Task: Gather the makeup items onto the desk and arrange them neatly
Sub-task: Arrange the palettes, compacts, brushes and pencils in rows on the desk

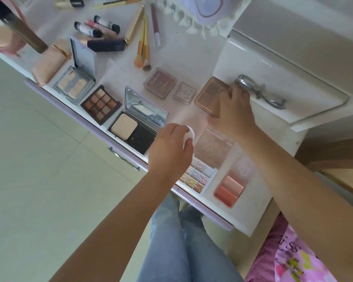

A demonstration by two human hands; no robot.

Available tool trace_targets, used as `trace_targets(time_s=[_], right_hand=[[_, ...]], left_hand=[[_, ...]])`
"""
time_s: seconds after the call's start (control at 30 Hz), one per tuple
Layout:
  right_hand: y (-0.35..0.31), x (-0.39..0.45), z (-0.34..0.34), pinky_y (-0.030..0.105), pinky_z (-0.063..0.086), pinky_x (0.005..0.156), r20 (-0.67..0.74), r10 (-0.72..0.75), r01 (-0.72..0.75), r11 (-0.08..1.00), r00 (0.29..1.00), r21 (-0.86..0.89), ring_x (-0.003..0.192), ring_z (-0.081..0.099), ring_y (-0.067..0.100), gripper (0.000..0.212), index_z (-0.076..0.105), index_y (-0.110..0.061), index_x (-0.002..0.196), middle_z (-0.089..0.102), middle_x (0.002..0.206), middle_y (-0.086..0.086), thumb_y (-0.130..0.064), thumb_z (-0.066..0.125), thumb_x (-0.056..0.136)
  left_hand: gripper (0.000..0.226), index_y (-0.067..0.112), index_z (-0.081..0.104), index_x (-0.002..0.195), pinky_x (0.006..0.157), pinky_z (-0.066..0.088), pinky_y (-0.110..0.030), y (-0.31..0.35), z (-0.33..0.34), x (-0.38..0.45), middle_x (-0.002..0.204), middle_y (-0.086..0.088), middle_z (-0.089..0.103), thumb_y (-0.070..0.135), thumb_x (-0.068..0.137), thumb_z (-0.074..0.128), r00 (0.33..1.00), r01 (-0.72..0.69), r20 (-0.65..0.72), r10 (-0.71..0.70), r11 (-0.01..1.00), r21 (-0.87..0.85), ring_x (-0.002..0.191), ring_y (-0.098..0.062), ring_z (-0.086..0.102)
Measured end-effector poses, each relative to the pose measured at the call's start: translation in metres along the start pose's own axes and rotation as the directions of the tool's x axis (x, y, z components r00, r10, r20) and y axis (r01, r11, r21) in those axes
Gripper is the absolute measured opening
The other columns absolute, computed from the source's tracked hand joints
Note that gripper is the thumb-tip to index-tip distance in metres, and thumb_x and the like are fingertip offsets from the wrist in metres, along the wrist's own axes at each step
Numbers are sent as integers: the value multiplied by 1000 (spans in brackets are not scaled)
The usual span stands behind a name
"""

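My left hand [171, 149] grips a small white round item [191, 133] just above the desk [192, 55], near its front edge. My right hand [235, 110] holds the right side of a tan four-pan palette [209, 94] lying flat. Left of that palette sit a small clear compact [184, 93] and a pink blush compact [160, 82]. An open powder compact [137, 127], a brown eyeshadow palette [101, 103] and an open contour palette [75, 83] line the front edge. A pastel shimmer palette [200, 177] and a coral blush palette [229, 190] lie under my forearms.
Brushes [144, 47], a lip gloss tube [155, 27] and several tubes [98, 30] lie further back. An eyelash curler [259, 91] rests on a raised white shelf [293, 102] at right. A drawer handle [123, 158] sticks out below the desk edge. Pink fabric [289, 259] lies at lower right.
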State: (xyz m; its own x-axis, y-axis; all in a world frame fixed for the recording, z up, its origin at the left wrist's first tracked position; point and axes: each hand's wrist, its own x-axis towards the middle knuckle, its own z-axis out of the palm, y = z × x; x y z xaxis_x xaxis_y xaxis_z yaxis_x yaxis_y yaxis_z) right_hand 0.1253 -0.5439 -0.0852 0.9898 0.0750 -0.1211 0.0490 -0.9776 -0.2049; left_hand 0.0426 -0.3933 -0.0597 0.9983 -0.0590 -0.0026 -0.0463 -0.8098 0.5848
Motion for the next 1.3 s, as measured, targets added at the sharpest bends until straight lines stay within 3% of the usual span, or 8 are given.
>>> trace_targets(time_s=[0.2,0.4,0.6,0.67,0.8,1.03,1.13,1.3], right_hand=[[-8,6,-2,43,33,94,25,64,-63,997,998,-44,116,37,37,55,48,-5,109,40,125,23,-36,68,68],[-8,0,4,37,38,90,64,79,-90,977,995,192,110,41,36,63,46,-9,119,41,116,18,-28,71,64],[-5,-36,-30,7,33,66,11,20,-23,868,1000,496,84,49,14,44,56,-19,96,53,90,-3,-29,77,59],[-2,-59,-50,1,35,67,35,-46,16,795,998,607,79,50,4,43,53,-26,89,53,88,-10,-33,78,54],[10,-93,-77,-4,37,72,97,-163,50,715,982,697,90,48,-17,46,49,-37,86,49,96,-26,-18,81,58],[35,-119,-82,17,45,86,147,-82,-61,640,986,766,103,53,7,41,55,-39,82,52,104,-24,-17,80,58],[42,-125,-79,25,44,89,163,-69,-75,673,984,736,103,53,8,40,55,-41,79,52,102,-23,-19,80,57],[61,-132,-75,8,46,82,200,15,-181,501,980,846,97,59,-1,33,64,-34,75,60,101,-21,-37,73,44]], left_hand=[[26,7,59,111,77,37,-20,-3,3,6,111,-7,59,15,87,53,999,25,34,-24,999,-27,99,-18,53],[26,9,59,112,77,36,-18,-4,2,3,111,-5,59,15,87,53,996,50,73,-46,997,-53,98,-17,52],[70,14,35,135,72,42,-8,-1,-8,13,112,9,50,29,76,69,970,210,199,-138,888,-410,90,1,52],[98,26,21,140,79,46,-9,1,-14,17,120,17,40,47,60,73,955,196,296,-31,816,-545,101,6,51],[88,52,28,116,97,42,-16,10,-24,19,123,34,38,68,41,73,885,183,416,211,664,-725,114,14,46],[75,21,53,111,85,48,-16,27,-7,15,101,13,69,21,45,87,811,290,470,348,458,-840,98,-2,61],[65,17,49,112,85,49,-17,34,1,11,105,4,63,-8,55,67,802,336,506,318,459,-822,96,-2,61],[67,20,47,115,83,49,-17,42,10,8,109,5,60,-10,57,60,764,379,556,327,470,-797,97,-1,60]])
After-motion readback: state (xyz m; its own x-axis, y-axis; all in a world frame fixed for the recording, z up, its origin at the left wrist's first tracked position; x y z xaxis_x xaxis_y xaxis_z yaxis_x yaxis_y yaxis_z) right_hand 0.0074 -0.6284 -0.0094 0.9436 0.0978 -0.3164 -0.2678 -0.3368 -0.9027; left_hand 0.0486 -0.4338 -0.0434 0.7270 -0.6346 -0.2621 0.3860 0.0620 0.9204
